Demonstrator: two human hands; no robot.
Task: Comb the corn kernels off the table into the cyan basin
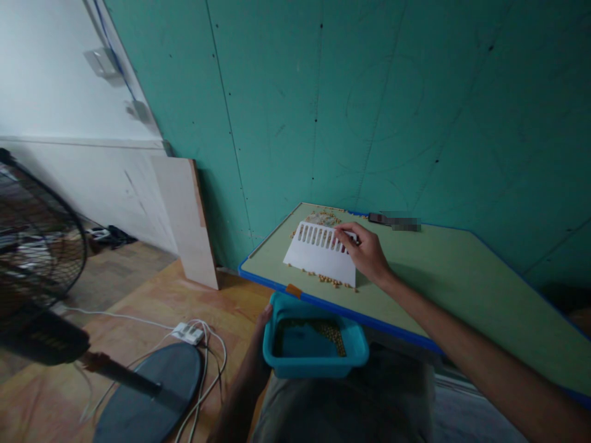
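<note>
Home room: floor fan (39, 246), desk (452, 271)

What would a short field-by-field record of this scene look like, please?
Surface: green table with blue edging
Right hand: grips the upper edge of a white slotted plastic scraper whose lower edge rests on the table
Left hand: against the left side of a teal plastic tub below the table edge; grip hidden
Grains: small yellowish grains lie along the scraper's lower edge; more sit in the tub
Floor: black standing fan, white power strip
</note>
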